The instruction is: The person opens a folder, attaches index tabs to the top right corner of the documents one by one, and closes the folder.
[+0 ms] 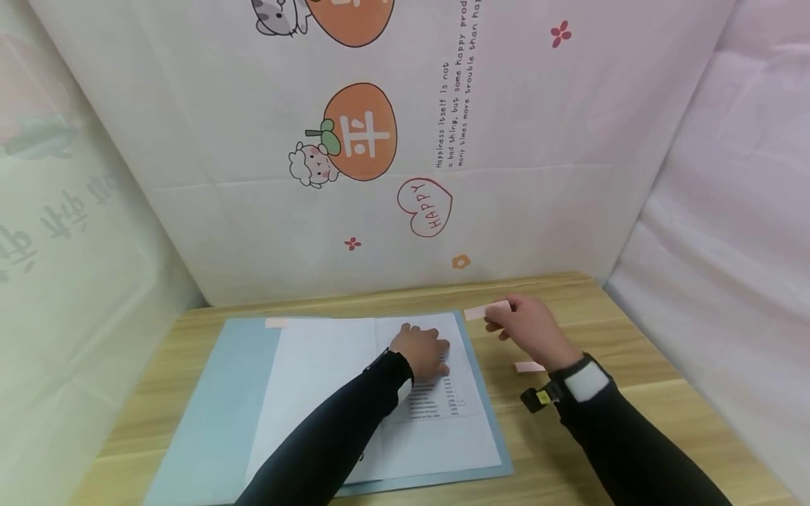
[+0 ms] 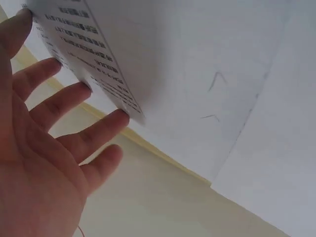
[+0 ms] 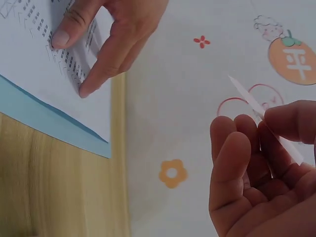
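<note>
A light blue folder (image 1: 209,407) lies spread on the table with white sheets (image 1: 323,379) in it. My left hand (image 1: 420,351) rests its spread fingertips on the printed page (image 1: 436,443) at the right; the left wrist view shows those fingers (image 2: 94,133) straight against the print. Right of the folder's upper corner, my right hand (image 1: 528,327) pinches a pale pink paper strip (image 1: 477,312) between thumb and fingers. In the right wrist view the strip (image 3: 247,96) is seen nearly edge-on.
Another pink strip (image 1: 529,367) lies on the wooden table (image 1: 607,351) near my right wrist. A small pale strip (image 1: 275,322) sits at the top edge of the sheets on the left. A printed cloth (image 1: 253,232) hangs behind the table.
</note>
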`<state>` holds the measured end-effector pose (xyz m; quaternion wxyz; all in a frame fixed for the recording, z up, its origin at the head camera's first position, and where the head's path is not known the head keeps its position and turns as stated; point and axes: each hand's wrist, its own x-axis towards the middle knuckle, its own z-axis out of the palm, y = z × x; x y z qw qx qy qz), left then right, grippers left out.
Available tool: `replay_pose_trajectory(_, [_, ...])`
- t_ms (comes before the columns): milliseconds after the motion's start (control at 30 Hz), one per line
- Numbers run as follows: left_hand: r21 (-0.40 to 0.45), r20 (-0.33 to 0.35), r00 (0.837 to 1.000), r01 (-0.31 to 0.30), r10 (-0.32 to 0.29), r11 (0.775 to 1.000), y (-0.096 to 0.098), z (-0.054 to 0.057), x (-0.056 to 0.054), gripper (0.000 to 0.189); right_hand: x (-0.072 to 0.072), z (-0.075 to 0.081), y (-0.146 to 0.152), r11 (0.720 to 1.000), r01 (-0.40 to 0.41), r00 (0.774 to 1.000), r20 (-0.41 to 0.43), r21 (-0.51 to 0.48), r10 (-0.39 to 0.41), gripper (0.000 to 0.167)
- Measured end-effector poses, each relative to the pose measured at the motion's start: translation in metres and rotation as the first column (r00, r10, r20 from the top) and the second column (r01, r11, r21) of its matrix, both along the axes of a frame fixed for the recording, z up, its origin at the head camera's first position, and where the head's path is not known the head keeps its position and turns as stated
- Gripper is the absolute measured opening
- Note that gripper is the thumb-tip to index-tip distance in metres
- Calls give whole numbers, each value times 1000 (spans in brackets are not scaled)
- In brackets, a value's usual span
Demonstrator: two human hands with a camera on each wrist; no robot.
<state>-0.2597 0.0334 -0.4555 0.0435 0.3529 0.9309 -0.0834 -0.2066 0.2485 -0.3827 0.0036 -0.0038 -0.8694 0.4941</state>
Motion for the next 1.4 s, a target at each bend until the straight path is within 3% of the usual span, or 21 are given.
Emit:
replay_pose_trajectory(100, [4, 33, 999, 26, -26, 1000, 0, 4, -3, 55, -17, -7, -4, 999, 24, 999, 41, -35, -23, 30])
replay_pose_trajectory(267, [55, 98, 995, 9, -14, 998, 0, 9, -6, 58, -46, -24, -13, 990, 74, 991, 116, -120, -60, 27])
replay_pose_trajectory(433, [76, 71, 997, 13, -18, 997, -1, 13, -9, 57, -71, -44, -23, 984, 95, 982, 176, -148, -69, 28])
replay_pose_trajectory(600, [100, 30, 999, 10, -13, 995, -1, 3, -17, 59, -89, -62, -29, 987, 95, 980, 184, -127, -71, 25])
replay_pose_trajectory(800, [108, 40, 999, -12, 8, 994, 1, 0, -22, 63, -99, -67, -30, 992, 120, 968, 228, -40, -108, 22])
replay_pose_trajectory(1000, [150, 58, 998, -31, 23, 988, -1, -6, -31, 66, -105, -68, -31, 996, 92, 965, 249, -17, -85, 21])
replay_pose_trajectory(1400, [99, 17, 999, -39, 37, 994, 5, -11, -35, 69, -113, -73, -29, 997, 66, 952, 299, 26, -71, 21])
